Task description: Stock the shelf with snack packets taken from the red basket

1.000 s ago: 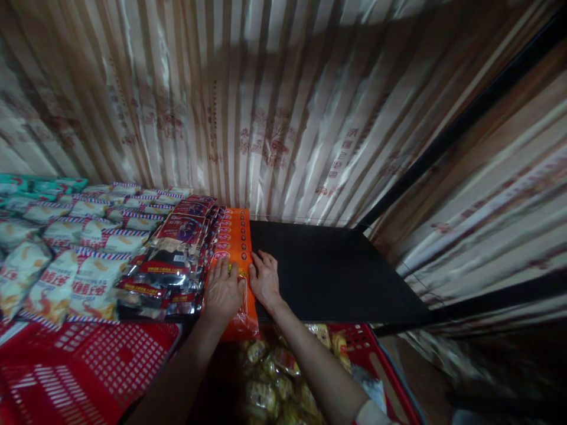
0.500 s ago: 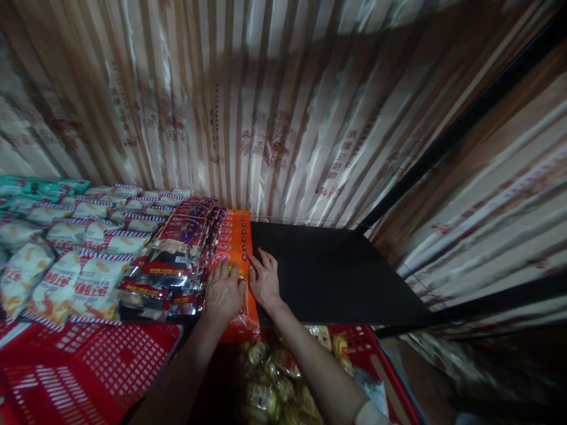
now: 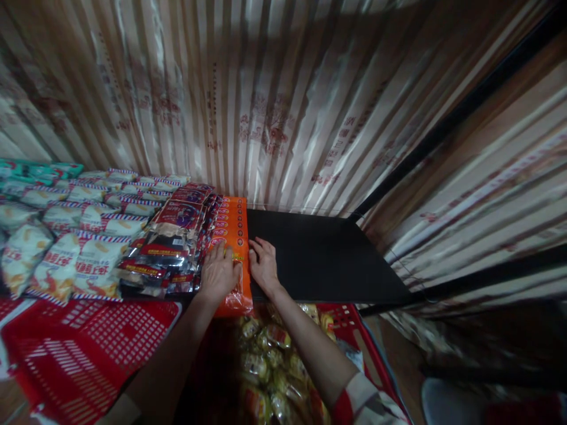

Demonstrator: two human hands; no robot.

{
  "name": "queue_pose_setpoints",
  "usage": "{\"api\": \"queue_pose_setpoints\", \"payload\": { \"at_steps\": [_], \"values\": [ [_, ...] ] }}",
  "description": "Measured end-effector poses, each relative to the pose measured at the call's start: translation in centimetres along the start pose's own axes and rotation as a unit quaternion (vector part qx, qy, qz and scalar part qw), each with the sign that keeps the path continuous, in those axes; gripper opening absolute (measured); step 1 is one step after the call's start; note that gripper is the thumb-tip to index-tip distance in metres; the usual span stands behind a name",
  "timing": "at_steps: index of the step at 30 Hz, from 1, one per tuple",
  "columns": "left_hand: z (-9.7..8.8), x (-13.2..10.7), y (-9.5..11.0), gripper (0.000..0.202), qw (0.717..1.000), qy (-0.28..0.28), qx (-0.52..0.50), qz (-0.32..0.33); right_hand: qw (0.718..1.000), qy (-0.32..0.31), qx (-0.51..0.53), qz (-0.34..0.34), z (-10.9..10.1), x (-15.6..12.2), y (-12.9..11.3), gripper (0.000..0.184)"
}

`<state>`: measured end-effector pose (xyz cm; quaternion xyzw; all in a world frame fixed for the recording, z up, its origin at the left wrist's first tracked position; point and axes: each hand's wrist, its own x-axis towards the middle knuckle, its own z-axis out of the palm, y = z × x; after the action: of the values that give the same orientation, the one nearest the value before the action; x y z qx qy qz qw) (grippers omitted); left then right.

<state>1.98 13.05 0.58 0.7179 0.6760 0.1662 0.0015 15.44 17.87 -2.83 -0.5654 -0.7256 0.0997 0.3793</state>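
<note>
A row of overlapping orange snack packets [image 3: 234, 224] lies on the black shelf [image 3: 319, 254], the front one reaching slightly past the shelf's edge. My left hand [image 3: 219, 273] rests flat on the front orange packet, fingers stretched out and pointing away from me. My right hand [image 3: 263, 265] is at the packets' right edge, fingers extended and a little bent, its side touching or very close to the orange film. Just left of my left hand are dark purple foil packets [image 3: 179, 221], stacked in an overlapping row.
White puffed snack bags [image 3: 95, 265] fill the shelf's left side, with green packets [image 3: 39, 171] behind. Below stand a red basket [image 3: 88, 354] and another holding yellow-wrapped packets [image 3: 274, 354]. A striped curtain [image 3: 274, 106] hangs behind; a black post [image 3: 443, 124] slants at right.
The camera view has shifted, so the shelf sits slightly higher in the picture. Both hands stay at the orange packets; my left hand lies nearly the same on the front one.
</note>
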Motion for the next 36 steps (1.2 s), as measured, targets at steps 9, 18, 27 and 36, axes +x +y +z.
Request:
{"api": "queue_pose_setpoints", "payload": {
  "at_steps": [9,18,27,36],
  "values": [
    [-1.1,-3.0,0.6,0.036,0.990,0.087,-0.084,0.075,0.996,0.052,0.073,0.022,-3.0,-3.9,0.2,0.035],
    [-2.0,-9.1,6.7,0.028,0.955,-0.033,-0.138,0.261,0.983,0.094,0.131,0.093,-8.2,-11.7,2.2,0.027],
    [5.5,-12.8,8.8,0.030,0.948,-0.241,-0.081,0.190,0.988,-0.086,-0.024,0.129,-8.1,-17.6,8.1,0.030],
    [6.5,-15.8,10.7,0.052,0.952,-0.285,-0.085,0.078,0.959,-0.241,-0.134,0.072,-7.3,-20.2,8.8,0.040]
  ]
}}
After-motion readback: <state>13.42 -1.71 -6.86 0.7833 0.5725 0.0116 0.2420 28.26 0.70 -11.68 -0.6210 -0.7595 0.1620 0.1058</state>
